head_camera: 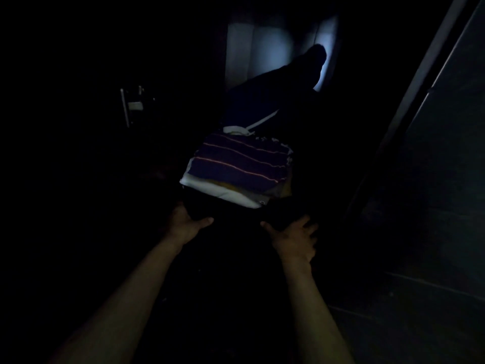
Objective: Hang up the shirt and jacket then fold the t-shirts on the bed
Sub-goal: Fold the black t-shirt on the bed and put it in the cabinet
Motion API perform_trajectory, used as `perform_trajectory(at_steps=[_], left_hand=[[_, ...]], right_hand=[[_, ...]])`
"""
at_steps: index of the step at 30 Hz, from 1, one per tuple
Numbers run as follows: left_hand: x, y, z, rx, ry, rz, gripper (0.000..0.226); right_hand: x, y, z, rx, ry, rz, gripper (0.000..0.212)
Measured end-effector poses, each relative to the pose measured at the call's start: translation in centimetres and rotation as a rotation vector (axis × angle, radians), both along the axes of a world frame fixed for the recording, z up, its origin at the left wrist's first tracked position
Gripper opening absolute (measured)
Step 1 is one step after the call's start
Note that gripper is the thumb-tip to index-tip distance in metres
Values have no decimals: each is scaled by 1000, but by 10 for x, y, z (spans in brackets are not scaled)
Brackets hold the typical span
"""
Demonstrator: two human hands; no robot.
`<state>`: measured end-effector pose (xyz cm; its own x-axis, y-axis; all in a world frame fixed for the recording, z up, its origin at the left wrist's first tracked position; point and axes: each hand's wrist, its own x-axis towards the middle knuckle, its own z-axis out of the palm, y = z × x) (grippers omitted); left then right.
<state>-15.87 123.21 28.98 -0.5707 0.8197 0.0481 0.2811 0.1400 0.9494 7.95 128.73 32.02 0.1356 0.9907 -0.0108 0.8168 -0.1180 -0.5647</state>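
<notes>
The scene is very dark. A stack of folded t-shirts (pixel 236 169) sits in the middle of the head view, a dark blue one with thin red stripes on top, white and yellow ones under it, and a black garment at the bottom. My left hand (pixel 186 222) grips the stack's near left edge, thumb on the black cloth. My right hand (pixel 294 235) holds the near right side, fingers spread against the dark cloth. Beyond the stack lies a dark garment (pixel 283 88) with a white stripe.
A pale lit panel (pixel 262 48) glows at the back. A dark door or cupboard panel (pixel 433 153) runs along the right. A small metal fitting (pixel 131 106) shows at the left. The rest is too dark to make out.
</notes>
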Motion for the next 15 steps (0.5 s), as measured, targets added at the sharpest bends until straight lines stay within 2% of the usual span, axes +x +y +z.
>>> perform_trajectory(at_steps=[3,8,12,15], left_hand=[[8,-13,5,97,-40,60,75],[28,-30,15,220,9,38,79],[35,-41,19,285,67,14,77],[43,-49,26,364,77,-34,71]], right_hand=[[-3,-11,1,-3,-27,16,124],[-13,-44,-20,185,-100,43,113],[-11,-54,-30,311,68,169,102],[-6,-50,-24,232,197,164,115]])
